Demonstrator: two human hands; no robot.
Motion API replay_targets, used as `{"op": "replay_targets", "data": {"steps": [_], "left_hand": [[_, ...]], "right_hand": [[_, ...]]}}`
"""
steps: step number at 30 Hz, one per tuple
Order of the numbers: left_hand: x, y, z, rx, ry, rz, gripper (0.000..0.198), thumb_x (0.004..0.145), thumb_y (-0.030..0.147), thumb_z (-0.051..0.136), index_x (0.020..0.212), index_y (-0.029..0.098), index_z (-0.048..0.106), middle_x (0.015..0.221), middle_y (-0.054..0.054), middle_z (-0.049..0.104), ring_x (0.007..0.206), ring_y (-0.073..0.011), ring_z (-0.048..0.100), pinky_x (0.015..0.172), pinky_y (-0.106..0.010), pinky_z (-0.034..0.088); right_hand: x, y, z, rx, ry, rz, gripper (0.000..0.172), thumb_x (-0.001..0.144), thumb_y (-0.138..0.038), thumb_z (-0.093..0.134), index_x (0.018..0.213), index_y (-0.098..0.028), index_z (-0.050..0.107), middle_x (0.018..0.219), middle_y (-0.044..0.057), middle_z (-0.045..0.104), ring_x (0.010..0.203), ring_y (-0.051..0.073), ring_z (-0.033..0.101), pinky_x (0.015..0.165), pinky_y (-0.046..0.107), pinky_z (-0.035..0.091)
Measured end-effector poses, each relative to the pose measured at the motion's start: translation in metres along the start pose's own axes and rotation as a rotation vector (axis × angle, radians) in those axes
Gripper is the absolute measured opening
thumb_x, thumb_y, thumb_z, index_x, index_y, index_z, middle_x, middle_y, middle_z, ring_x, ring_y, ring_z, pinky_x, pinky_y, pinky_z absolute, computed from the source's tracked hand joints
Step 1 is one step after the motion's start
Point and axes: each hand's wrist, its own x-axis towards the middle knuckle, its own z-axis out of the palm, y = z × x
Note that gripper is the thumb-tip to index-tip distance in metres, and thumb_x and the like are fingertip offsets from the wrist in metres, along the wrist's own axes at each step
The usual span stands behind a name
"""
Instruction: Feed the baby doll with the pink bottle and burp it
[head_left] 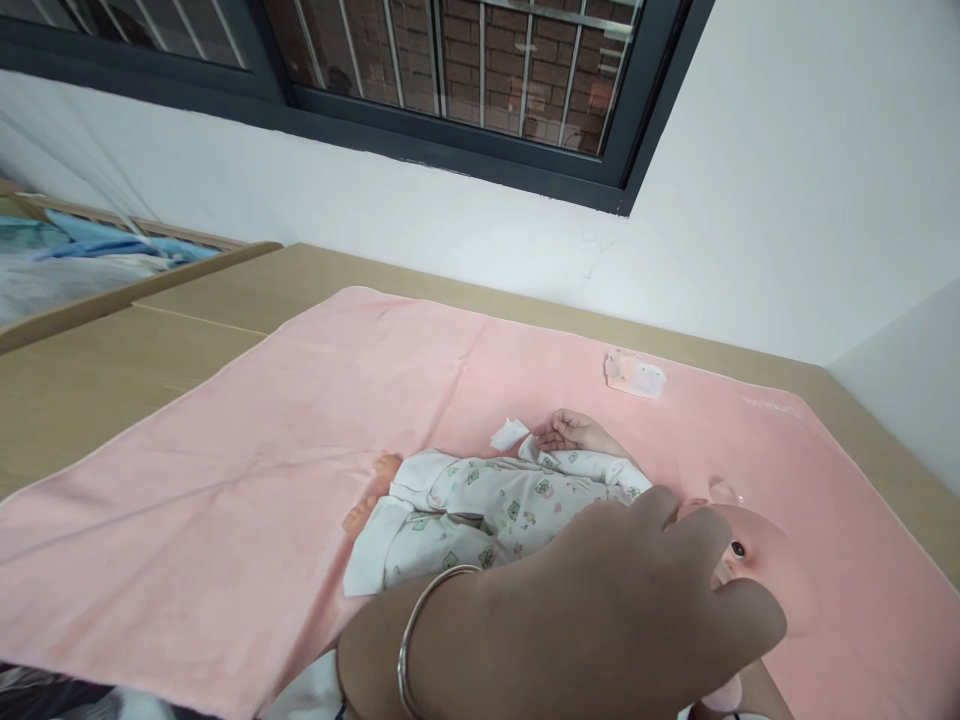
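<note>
My left hand [675, 570], a silver bangle on its wrist, reaches across from the lower left over the doll's chin and mouth. Its fingers are curled and its thumb points right; whatever they may pinch is hidden behind them. A baby doll [517, 500] in white printed clothes lies on its back, feet to the left, head [780, 570] to the right, one eye showing. My left hand covers its lower face and neck. At the bottom edge, a bit of my right hand or forearm [765, 690] shows below the doll's head, its fingers hidden.
A pink blanket [262, 480] lies under the doll on a wooden surface [202, 345]. A small clear-and-white packet [635, 374] lies near its far edge, and a white scrap [510, 434] by the doll's hand. Behind are a white wall and a barred window [465, 70].
</note>
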Motion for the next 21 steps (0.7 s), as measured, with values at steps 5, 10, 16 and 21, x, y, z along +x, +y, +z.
{"op": "replay_targets", "data": {"steps": [5,10,16,21], "left_hand": [[-0.001,0.000,0.000,-0.030,-0.011,-0.001,0.012,0.090,0.015,0.056,0.101,0.020,0.056,0.125,-0.011,0.055,0.072,-0.0168,0.051,0.057,-0.032,0.047],[-0.001,0.001,0.003,-0.040,0.013,-0.002,0.014,0.089,0.016,0.058,0.101,0.020,0.056,0.126,-0.010,0.055,0.073,-0.0171,0.050,0.058,-0.032,0.047],[-0.001,0.001,0.002,-0.027,-0.019,-0.009,0.019,0.090,0.016,0.056,0.108,0.020,0.057,0.127,-0.010,0.055,0.075,-0.0172,0.052,0.061,-0.032,0.048],[-0.001,0.000,-0.001,-0.027,-0.037,-0.005,0.023,0.089,0.017,0.058,0.111,0.021,0.058,0.127,-0.010,0.054,0.075,-0.0174,0.051,0.060,-0.032,0.048]], "right_hand": [[-0.001,0.004,-0.002,0.040,0.044,-0.027,0.032,0.075,-0.054,0.077,0.090,-0.028,0.064,0.111,0.009,0.075,0.102,0.024,0.070,0.090,0.046,0.057],[0.003,-0.007,0.005,0.023,0.029,-0.017,0.033,0.073,-0.051,0.079,0.093,-0.028,0.066,0.111,0.010,0.075,0.100,0.023,0.069,0.089,0.043,0.057],[-0.055,0.008,0.011,0.096,0.057,-0.061,0.040,0.069,-0.057,0.080,0.094,-0.029,0.066,0.108,0.009,0.074,0.114,0.024,0.065,0.085,0.044,0.056],[-0.140,0.050,-0.008,0.112,0.046,-0.157,0.048,0.051,-0.069,0.083,0.077,-0.036,0.060,0.090,0.008,0.072,0.113,0.028,0.061,0.082,0.048,0.056]]}}
